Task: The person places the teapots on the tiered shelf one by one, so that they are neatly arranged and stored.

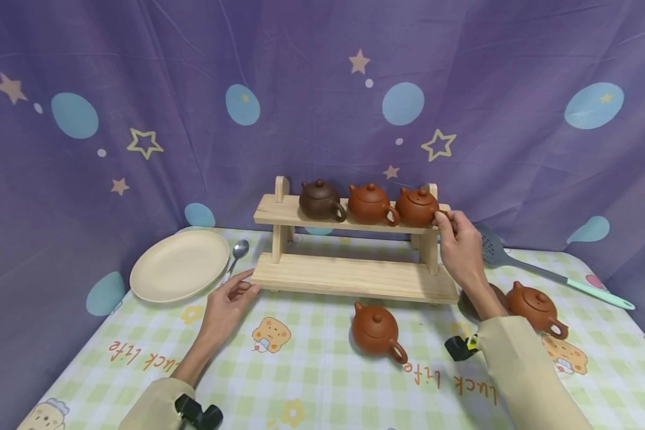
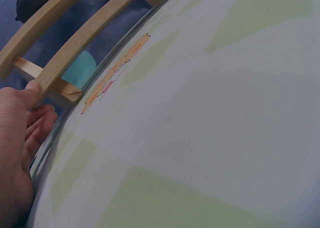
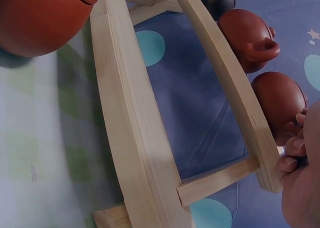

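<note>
A two-tier wooden rack stands at the back of the table. On its upper shelf sit a dark brown teapot, a reddish-brown teapot in the middle and another reddish-brown teapot at the right end. My right hand pinches that right-end teapot by its handle, which the fingers mostly hide. In the right wrist view this teapot rests at the shelf's end. With thumb above and fingers below, my left hand grips the left end of the lower shelf.
One reddish-brown teapot stands in front of the rack. To the right are another reddish-brown teapot and a dark one, partly behind my forearm. A slotted turner lies beyond them. A cream plate and spoon lie left.
</note>
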`<action>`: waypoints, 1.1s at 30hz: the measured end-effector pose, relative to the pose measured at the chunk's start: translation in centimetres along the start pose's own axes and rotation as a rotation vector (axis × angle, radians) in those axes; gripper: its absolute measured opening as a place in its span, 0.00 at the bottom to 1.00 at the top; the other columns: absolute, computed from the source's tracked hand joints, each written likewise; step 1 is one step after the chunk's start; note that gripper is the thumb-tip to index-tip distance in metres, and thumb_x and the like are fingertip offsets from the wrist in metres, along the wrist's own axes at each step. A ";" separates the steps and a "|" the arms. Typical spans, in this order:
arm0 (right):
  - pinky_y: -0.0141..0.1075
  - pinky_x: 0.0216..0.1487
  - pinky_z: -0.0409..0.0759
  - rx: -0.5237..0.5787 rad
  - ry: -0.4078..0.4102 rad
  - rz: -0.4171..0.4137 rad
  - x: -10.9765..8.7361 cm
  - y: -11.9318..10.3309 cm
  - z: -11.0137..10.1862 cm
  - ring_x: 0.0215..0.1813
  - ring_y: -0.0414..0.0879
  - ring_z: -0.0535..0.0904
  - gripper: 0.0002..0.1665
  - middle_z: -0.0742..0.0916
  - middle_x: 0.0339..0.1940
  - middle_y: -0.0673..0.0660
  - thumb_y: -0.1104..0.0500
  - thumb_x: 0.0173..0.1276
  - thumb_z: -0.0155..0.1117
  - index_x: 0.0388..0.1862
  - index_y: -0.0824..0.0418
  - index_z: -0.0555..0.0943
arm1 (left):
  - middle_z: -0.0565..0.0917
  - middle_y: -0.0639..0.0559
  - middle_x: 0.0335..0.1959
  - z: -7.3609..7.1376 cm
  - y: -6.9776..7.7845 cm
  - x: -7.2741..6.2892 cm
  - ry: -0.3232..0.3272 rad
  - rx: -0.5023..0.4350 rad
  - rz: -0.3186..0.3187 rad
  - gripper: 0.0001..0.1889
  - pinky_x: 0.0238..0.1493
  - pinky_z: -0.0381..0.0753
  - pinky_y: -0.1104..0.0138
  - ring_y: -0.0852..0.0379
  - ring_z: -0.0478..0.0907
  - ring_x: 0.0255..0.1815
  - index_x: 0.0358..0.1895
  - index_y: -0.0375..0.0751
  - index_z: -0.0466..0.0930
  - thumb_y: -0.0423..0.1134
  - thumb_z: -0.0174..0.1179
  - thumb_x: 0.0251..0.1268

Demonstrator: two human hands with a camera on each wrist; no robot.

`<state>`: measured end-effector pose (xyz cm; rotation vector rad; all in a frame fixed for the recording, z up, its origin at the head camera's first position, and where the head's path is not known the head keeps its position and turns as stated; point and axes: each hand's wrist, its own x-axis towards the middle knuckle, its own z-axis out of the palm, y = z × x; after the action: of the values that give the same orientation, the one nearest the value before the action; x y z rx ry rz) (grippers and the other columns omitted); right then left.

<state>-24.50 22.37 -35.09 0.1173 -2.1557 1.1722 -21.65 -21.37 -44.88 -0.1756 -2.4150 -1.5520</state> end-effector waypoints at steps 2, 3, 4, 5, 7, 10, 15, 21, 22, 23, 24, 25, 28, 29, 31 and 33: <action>0.28 0.27 0.65 0.003 -0.003 0.001 0.1 0.0 0.0 0.25 0.41 0.68 0.19 0.87 0.37 0.65 0.55 0.85 0.54 0.45 0.72 0.82 | 0.87 0.45 0.42 0.0 0.0 0.0 0.001 0.001 -0.005 0.24 0.49 0.79 0.77 0.61 0.83 0.43 0.68 0.42 0.79 0.46 0.66 0.74; 0.28 0.26 0.65 0.004 -0.004 0.001 0.1 0.0 0.0 0.25 0.40 0.68 0.19 0.87 0.37 0.65 0.55 0.85 0.54 0.45 0.72 0.82 | 0.87 0.44 0.42 0.0 0.0 0.0 0.001 0.002 -0.007 0.24 0.49 0.79 0.77 0.61 0.83 0.43 0.68 0.42 0.79 0.46 0.66 0.74; 0.28 0.26 0.65 0.005 -0.005 0.002 0.1 0.1 0.0 0.24 0.40 0.68 0.19 0.87 0.36 0.65 0.55 0.85 0.54 0.45 0.72 0.82 | 0.87 0.44 0.43 0.0 -0.1 0.0 0.000 0.004 -0.010 0.24 0.49 0.79 0.77 0.61 0.83 0.43 0.68 0.42 0.79 0.46 0.66 0.74; 0.28 0.25 0.65 0.005 -0.005 0.002 0.1 0.1 0.0 0.24 0.40 0.67 0.19 0.87 0.36 0.66 0.55 0.85 0.54 0.45 0.72 0.82 | 0.87 0.44 0.43 0.0 -0.1 0.0 -0.001 0.004 -0.013 0.24 0.49 0.79 0.77 0.60 0.83 0.43 0.68 0.42 0.79 0.47 0.66 0.74; 0.28 0.25 0.64 0.005 -0.006 0.004 0.1 0.1 0.0 0.24 0.40 0.67 0.20 0.86 0.35 0.66 0.55 0.85 0.54 0.45 0.72 0.82 | 0.87 0.44 0.43 0.0 -0.1 0.0 -0.003 0.004 -0.017 0.25 0.50 0.79 0.77 0.60 0.83 0.43 0.68 0.41 0.79 0.47 0.66 0.74; 0.28 0.25 0.64 0.009 -0.008 0.008 0.1 0.2 0.0 0.23 0.39 0.67 0.20 0.85 0.34 0.66 0.54 0.85 0.54 0.45 0.72 0.81 | 0.87 0.44 0.43 0.1 0.0 -0.1 -0.005 0.006 -0.017 0.25 0.50 0.79 0.77 0.60 0.83 0.43 0.68 0.41 0.79 0.47 0.66 0.74; 0.29 0.25 0.64 0.018 -0.012 0.025 0.1 0.2 0.0 0.24 0.40 0.67 0.22 0.85 0.34 0.66 0.52 0.85 0.54 0.46 0.71 0.82 | 0.87 0.44 0.43 0.1 -0.1 0.0 -0.003 0.009 -0.013 0.24 0.49 0.80 0.77 0.60 0.83 0.43 0.68 0.41 0.79 0.46 0.66 0.74; 0.30 0.28 0.67 0.033 -0.031 0.074 0.1 0.0 -0.1 0.27 0.41 0.70 0.25 0.86 0.38 0.66 0.48 0.85 0.52 0.50 0.71 0.81 | 0.87 0.44 0.43 0.1 0.0 -0.1 -0.005 0.004 -0.015 0.25 0.50 0.79 0.77 0.60 0.83 0.43 0.68 0.41 0.79 0.46 0.66 0.74; 0.30 0.28 0.67 0.033 -0.034 0.085 0.1 -0.1 -0.1 0.27 0.41 0.71 0.25 0.87 0.38 0.67 0.48 0.85 0.52 0.51 0.71 0.80 | 0.87 0.44 0.44 0.1 0.0 -0.1 -0.008 0.002 -0.016 0.25 0.50 0.79 0.77 0.60 0.83 0.43 0.68 0.41 0.79 0.46 0.66 0.74; 0.30 0.28 0.67 0.033 -0.036 0.095 0.0 -0.1 -0.2 0.28 0.40 0.71 0.25 0.87 0.39 0.67 0.48 0.85 0.52 0.53 0.71 0.80 | 0.87 0.44 0.44 0.0 0.1 -0.1 -0.010 0.000 -0.017 0.25 0.50 0.79 0.77 0.60 0.83 0.44 0.68 0.41 0.79 0.46 0.66 0.74; 0.30 0.28 0.67 0.030 -0.038 0.104 0.0 -0.1 -0.3 0.27 0.40 0.71 0.24 0.87 0.38 0.67 0.48 0.84 0.52 0.54 0.70 0.79 | 0.87 0.44 0.44 0.0 0.2 -0.2 -0.011 -0.001 -0.016 0.25 0.50 0.79 0.77 0.60 0.83 0.44 0.68 0.41 0.79 0.47 0.66 0.74; 0.30 0.28 0.67 0.029 -0.038 0.109 0.0 -0.2 -0.3 0.27 0.39 0.71 0.24 0.86 0.37 0.67 0.48 0.84 0.53 0.55 0.70 0.78 | 0.87 0.44 0.44 0.0 0.2 -0.2 -0.011 -0.004 -0.016 0.24 0.50 0.79 0.77 0.60 0.83 0.44 0.68 0.41 0.79 0.46 0.66 0.74; 0.31 0.25 0.65 0.033 -0.035 0.114 -0.1 -0.2 -0.5 0.24 0.39 0.70 0.23 0.84 0.28 0.61 0.49 0.84 0.54 0.56 0.69 0.76 | 0.87 0.44 0.44 0.0 0.1 -0.1 -0.007 -0.005 -0.014 0.24 0.50 0.79 0.77 0.59 0.83 0.43 0.68 0.42 0.79 0.46 0.66 0.74; 0.31 0.24 0.64 0.038 -0.033 0.112 -0.1 -0.1 -0.5 0.23 0.39 0.68 0.22 0.82 0.26 0.59 0.49 0.84 0.54 0.56 0.69 0.76 | 0.87 0.44 0.44 0.0 0.1 -0.1 -0.006 -0.003 -0.013 0.24 0.49 0.80 0.77 0.60 0.83 0.43 0.68 0.41 0.79 0.46 0.66 0.74; 0.32 0.21 0.62 0.050 -0.030 0.104 -0.1 0.0 -0.7 0.21 0.39 0.66 0.21 0.77 0.21 0.54 0.49 0.84 0.54 0.56 0.68 0.75 | 0.88 0.44 0.43 0.0 0.0 -0.1 -0.004 0.000 -0.013 0.24 0.49 0.80 0.76 0.60 0.83 0.43 0.68 0.41 0.79 0.45 0.66 0.74; 0.32 0.19 0.61 0.060 -0.030 0.101 -0.2 0.1 -0.9 0.19 0.39 0.65 0.20 0.74 0.19 0.51 0.50 0.84 0.54 0.56 0.67 0.75 | 0.88 0.44 0.43 0.0 0.1 -0.1 -0.004 0.005 -0.013 0.24 0.49 0.80 0.76 0.60 0.83 0.43 0.68 0.41 0.79 0.45 0.66 0.74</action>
<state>-23.92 23.02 -34.95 0.0523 -2.1752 1.3004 -21.57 -21.36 -44.81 -0.1627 -2.4279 -1.5518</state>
